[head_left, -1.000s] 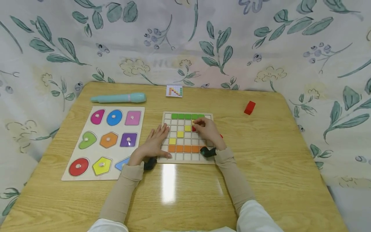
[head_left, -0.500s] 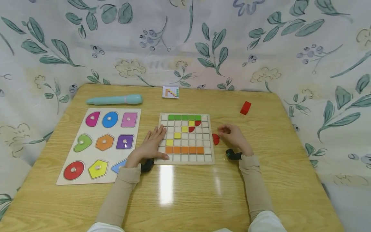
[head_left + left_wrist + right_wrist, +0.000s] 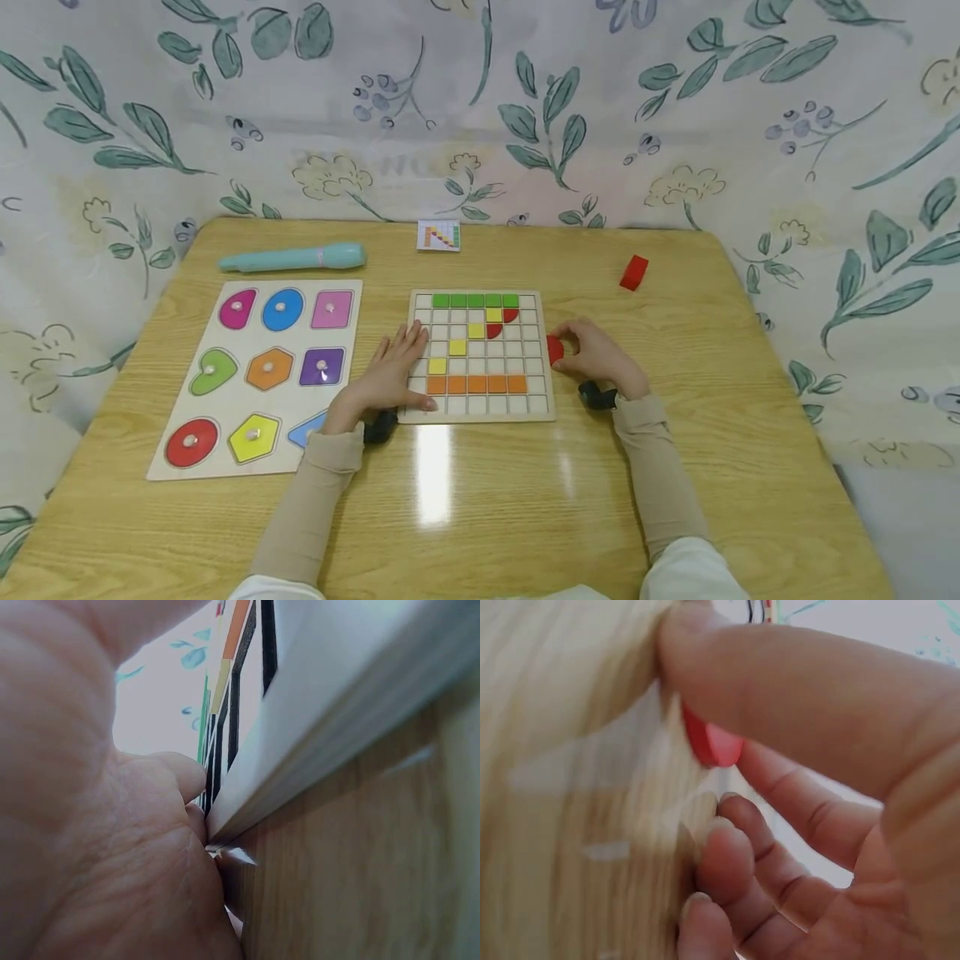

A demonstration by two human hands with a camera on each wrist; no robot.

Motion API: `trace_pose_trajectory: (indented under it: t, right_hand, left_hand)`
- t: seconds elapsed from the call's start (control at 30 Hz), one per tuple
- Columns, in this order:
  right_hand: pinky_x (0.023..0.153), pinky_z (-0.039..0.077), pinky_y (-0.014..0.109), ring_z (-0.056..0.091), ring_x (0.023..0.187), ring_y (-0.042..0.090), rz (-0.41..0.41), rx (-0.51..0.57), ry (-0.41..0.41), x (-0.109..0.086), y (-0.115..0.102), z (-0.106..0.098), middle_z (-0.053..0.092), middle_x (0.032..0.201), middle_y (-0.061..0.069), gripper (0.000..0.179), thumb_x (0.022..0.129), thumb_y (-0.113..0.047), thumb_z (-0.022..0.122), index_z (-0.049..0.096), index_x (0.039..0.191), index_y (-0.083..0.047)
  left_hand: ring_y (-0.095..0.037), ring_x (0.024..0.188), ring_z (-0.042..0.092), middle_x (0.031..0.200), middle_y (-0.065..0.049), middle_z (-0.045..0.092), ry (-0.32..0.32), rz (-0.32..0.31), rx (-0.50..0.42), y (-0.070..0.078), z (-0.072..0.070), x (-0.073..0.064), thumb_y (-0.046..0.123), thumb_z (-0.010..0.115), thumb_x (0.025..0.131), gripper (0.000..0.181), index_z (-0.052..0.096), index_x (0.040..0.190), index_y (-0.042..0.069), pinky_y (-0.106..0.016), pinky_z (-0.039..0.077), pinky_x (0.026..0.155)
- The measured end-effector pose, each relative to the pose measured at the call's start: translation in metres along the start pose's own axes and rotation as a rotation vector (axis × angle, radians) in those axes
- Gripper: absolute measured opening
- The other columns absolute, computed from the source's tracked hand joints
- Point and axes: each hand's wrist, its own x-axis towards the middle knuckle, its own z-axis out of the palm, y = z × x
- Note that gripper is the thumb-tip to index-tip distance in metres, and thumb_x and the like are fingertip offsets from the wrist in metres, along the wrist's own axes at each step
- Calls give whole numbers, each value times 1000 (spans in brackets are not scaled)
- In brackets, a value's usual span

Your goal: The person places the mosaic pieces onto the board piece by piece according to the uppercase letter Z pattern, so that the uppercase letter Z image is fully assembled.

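Note:
A white gridded board (image 3: 546, 408) lies mid-table, with a row of green squares (image 3: 476, 300), a row of orange squares (image 3: 477, 384), a diagonal of yellow squares (image 3: 457, 347) and two red quarter-circle pieces in its cells. My left hand (image 3: 390, 371) rests flat on the board's left edge, fingers spread and thumb at the near corner. Just off the right edge, my right hand (image 3: 600, 358) pinches a red quarter-circle block (image 3: 555, 350) between thumb and forefinger. The right wrist view shows that red block (image 3: 721, 744) between them, partly hidden by the thumb.
On the left lies a shape puzzle board (image 3: 251, 408) with knobbed pieces, and a turquoise pen (image 3: 292, 258) behind it. A small pattern card (image 3: 438, 236) sits near the back edge. Further right is a red block (image 3: 633, 272). A floral curtain (image 3: 480, 108) hangs behind the table.
My right hand has left the board and moved right to the red pieces beside it, where its thumb and forefinger have closed on one. The left hand stays on the board.

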Motion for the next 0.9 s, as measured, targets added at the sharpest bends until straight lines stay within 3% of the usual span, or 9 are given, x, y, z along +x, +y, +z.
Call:
trace_pose_trajectory:
  t: [0.17, 0.4, 0.57, 0.73, 0.9]
  right_hand:
    - [82, 43, 34, 50, 91, 25, -20, 52, -4, 2, -5, -1, 57, 110, 19, 43, 84, -4, 71, 54, 123, 3]
    - [84, 48, 35, 59, 97, 28, 15, 59, 73, 8, -6, 6, 64, 113, 19, 26, 95, -8, 59, 59, 120, -1]
    - [75, 47, 29, 58, 90, 24, 46, 74, 125, 17, -9, 9, 65, 108, 16, 25, 95, -10, 59, 64, 118, -4]
    - [63, 45, 23, 55, 82, 20, 72, 162, 167, 27, -19, 12, 65, 100, 13, 23, 94, -13, 60, 66, 115, -7]
    - [64, 43, 25, 51, 83, 22, 93, 202, 200, 35, -34, 18, 62, 104, 10, 24, 94, -14, 59, 66, 117, -12]
  left_hand:
    - [-35, 149, -17, 163, -14, -13, -3, 1, -3, 1, -1, 0, 46, 81, 73, 122, 0, 155, 4, -57, -14, 118]
    - [-36, 150, -16, 163, -15, -12, 6, 8, -8, 2, -1, -1, 44, 81, 73, 121, 2, 155, 3, -57, -13, 119]
    - [-36, 150, -15, 163, -15, -11, 6, 7, -10, 3, -2, -2, 43, 81, 73, 121, 2, 155, 3, -57, -13, 119]
    - [-36, 150, -15, 163, -15, -11, 8, 6, -10, 4, -2, -4, 42, 81, 74, 120, 2, 155, 3, -57, -13, 119]
    - [-36, 150, -15, 163, -16, -11, 8, 9, -14, 5, -2, -4, 43, 81, 74, 121, 2, 155, 3, -57, -12, 119]
